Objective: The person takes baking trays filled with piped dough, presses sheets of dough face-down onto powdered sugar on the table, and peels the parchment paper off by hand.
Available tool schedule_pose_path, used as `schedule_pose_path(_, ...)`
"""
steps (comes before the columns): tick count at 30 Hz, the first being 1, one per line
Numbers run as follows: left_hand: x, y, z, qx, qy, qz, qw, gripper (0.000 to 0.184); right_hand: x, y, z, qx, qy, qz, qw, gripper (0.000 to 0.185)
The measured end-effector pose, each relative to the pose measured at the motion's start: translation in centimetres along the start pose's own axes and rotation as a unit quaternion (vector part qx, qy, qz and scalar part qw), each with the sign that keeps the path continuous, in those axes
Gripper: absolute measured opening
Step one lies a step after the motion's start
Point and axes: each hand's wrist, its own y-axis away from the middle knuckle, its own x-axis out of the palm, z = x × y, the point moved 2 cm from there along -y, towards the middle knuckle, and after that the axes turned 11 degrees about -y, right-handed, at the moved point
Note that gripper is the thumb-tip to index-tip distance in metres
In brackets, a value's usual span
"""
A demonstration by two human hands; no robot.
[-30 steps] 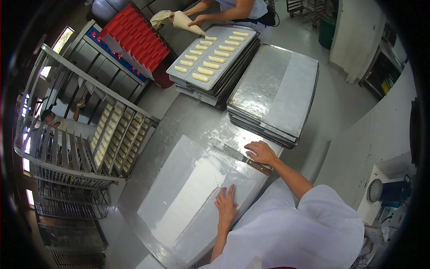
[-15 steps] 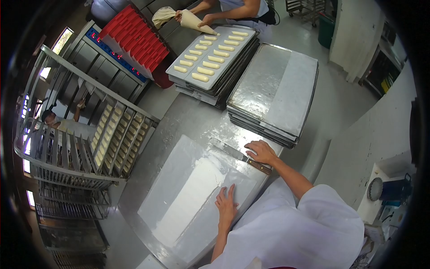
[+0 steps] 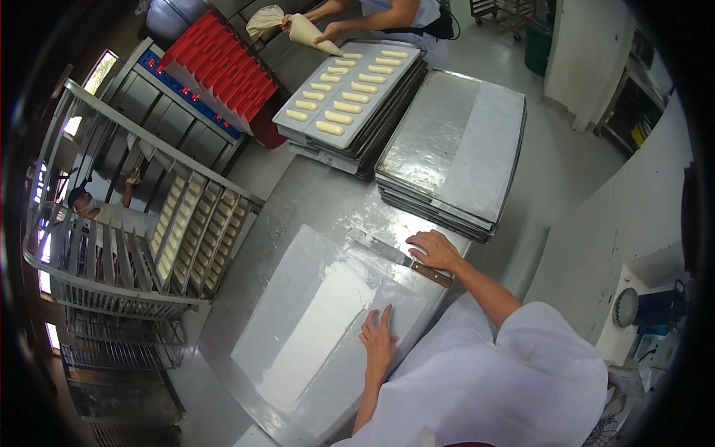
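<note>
My left hand rests with fingers apart on the near edge of a greyish paper sheet. A long white band, like a spread layer of cream or powder, lies across this sheet. My right hand lies on the metal table beside a long knife with a brown riveted handle. Its fingers are extended, and the thumb comes close to or touches the knife where blade and handle meet; I cannot tell which. The blade points to the upper left, along the end of the sheet.
A stack of baking trays stands beyond my right hand. Next to it, a co-worker's hands hold a piping bag over a tray of piped dough strips. A rack with filled trays and another person are at left.
The co-worker's piping bag has shifted slightly left and toward me along the strips. The whole view has tilted a little. My hands and the knife stay in place.
</note>
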Motion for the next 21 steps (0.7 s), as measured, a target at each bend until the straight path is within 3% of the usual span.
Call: schedule_pose_path(21, 0.73, 0.73, 0.21, -0.011, 0.020, -0.026, 0.999, 0.083, 0.34, -0.15, -0.25, -0.023, 0.013, -0.002, 1.000, 0.025)
